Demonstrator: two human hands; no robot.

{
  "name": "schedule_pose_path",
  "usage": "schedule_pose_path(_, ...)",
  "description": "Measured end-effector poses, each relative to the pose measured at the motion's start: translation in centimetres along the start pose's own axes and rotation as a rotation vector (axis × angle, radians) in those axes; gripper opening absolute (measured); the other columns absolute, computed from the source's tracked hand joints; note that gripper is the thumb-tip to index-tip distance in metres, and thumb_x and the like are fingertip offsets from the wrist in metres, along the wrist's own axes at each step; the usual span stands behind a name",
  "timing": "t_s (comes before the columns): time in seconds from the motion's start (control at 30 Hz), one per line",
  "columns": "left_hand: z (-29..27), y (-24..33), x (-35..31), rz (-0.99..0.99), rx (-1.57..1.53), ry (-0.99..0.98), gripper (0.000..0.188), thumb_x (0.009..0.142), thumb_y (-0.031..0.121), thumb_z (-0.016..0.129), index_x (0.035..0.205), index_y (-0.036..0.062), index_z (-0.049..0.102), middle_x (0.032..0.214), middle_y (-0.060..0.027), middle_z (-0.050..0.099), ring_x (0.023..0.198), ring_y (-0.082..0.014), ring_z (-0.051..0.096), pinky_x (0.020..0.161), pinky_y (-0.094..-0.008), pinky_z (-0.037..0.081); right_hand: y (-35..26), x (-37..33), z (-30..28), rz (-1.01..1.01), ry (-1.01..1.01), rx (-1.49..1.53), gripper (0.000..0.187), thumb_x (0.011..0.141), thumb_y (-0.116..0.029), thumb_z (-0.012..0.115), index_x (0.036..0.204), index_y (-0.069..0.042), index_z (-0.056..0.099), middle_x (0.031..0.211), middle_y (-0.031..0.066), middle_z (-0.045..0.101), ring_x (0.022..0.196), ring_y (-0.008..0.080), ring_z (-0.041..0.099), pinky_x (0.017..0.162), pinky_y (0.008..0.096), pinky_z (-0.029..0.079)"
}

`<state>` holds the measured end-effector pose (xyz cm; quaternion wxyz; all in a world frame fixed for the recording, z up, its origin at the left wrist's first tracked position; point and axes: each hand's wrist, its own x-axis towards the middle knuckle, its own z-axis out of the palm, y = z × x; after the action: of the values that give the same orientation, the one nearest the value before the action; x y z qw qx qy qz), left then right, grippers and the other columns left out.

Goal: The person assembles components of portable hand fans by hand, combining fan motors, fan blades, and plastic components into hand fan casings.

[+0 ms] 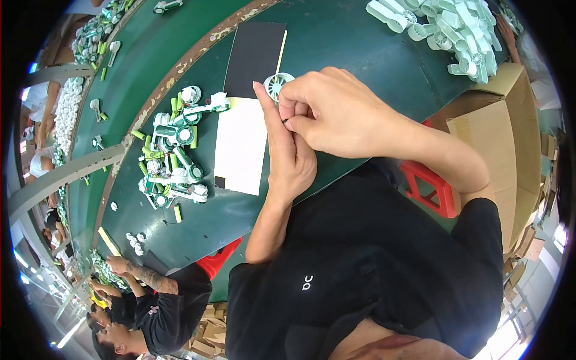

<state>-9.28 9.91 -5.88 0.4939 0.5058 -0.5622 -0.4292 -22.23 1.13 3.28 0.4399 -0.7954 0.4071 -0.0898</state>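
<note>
Above the near part of the table, my left hand (pixel 289 161) points away from me, one long finger stretched straight along a pale green fan housing (pixel 277 86). The housing's round, spoked end shows beyond my knuckles; the rest is hidden behind my hands, and the left hand appears to hold it. From the right, my right hand (pixel 336 111) reaches across, thumb and forefinger pinched together against the left hand. A tiny dark bit shows at that pinch, too small to name. Beneath lie a white sheet (pixel 240 147) and a black board (pixel 255 57).
Left of the sheet sits a heap of green-and-white fan assemblies (pixel 174 150) with lime cylinders. A pile of pale green housings (pixel 441 36) lies far right, near an open cardboard box (pixel 486 138). A green conveyor (pixel 132 66) runs behind a worn rail. A co-worker (pixel 162 306) sits at left.
</note>
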Motion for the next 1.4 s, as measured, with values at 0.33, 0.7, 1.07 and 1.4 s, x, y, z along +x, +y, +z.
schedule_pose_path(0.33,-0.3,0.0,0.5,0.059,-0.105,-0.007,0.082,0.097,-0.009,0.039,0.163,-0.0059,-0.01,0.169,-0.0264,0.014,0.157,-0.0322,0.022,0.125,-0.0393,0.019,2.3,-0.5,0.1,-0.055,0.186,0.161,0.012,0.084,-0.007,0.067,0.09,0.002,0.07,0.09,0.017,0.07,0.084,0.0315,0.07,0.075,0.0437,0.054)
schedule_pose_path(0.7,-0.6,0.4,0.4,-0.07,-0.356,-0.046,0.085,0.095,-0.004,0.041,0.163,-0.0075,-0.009,0.173,-0.024,0.004,0.16,-0.03,0.009,0.128,-0.0394,0.009,4.1,1.0,-2.1,-0.083,-0.121,0.253,0.01,0.089,-0.01,0.072,0.092,-0.001,0.069,0.078,0.0022,0.052,0.075,0.014,0.044,0.064,0.0325,0.038)
schedule_pose_path(1.07,-0.2,-0.6,0.3,-0.049,-0.2,0.027,0.08,0.102,0.005,0.043,0.167,0.0011,-0.005,0.164,-0.0144,0.026,0.119,-0.0136,0.046,0.093,-0.0279,0.044,3.5,1.1,-1.2,-0.106,-0.032,0.169,0.009,0.089,-0.009,0.071,0.089,0.0,0.07,0.074,0.0048,0.05,0.067,0.0165,0.045,0.063,0.034,0.04)
schedule_pose_path(1.4,-0.3,-0.9,0.4,-0.017,0.006,0.073,0.068,0.108,0.004,0.038,0.161,-0.0125,-0.001,0.168,-0.0316,0.016,0.156,-0.0362,0.025,0.125,-0.0401,0.021,4.6,1.1,1.2,-0.117,0.121,0.298,0.009,0.089,-0.007,0.072,0.095,0.0,0.073,0.079,0.0059,0.061,0.064,0.0162,0.05,0.061,0.0332,0.041)
